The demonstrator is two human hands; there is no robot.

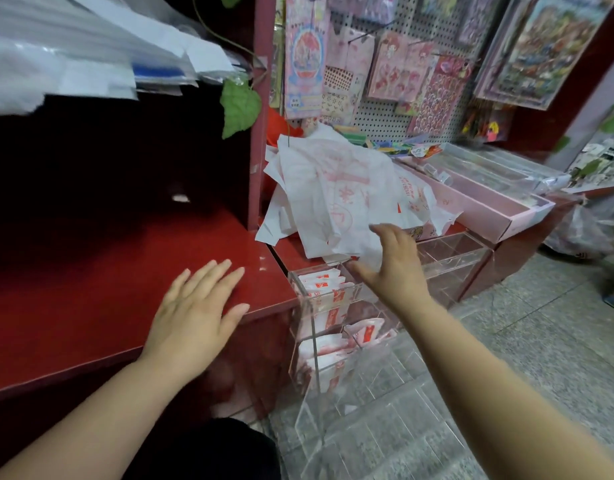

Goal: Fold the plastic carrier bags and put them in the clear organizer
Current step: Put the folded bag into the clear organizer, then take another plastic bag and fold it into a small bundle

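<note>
the left hand (194,306) rests flat on the red counter (91,289), fingers straight and spread, holding nothing. the right hand (392,265) reaches with open, relaxed fingers to the lower edge of the heap of white carrier bags with red print (336,188). whether it touches yet, i cannot tell. the heap lies crumpled on the ledge just behind the clear organizer (447,268), beside a pink tray (489,209). folded bags (324,299) already fill the organizer's near compartments. these bags look feather-light, limp and slippery, likely to cling together. i'd pinch one loose corner or handle at the heap's edge and peel it off alone.
</note>
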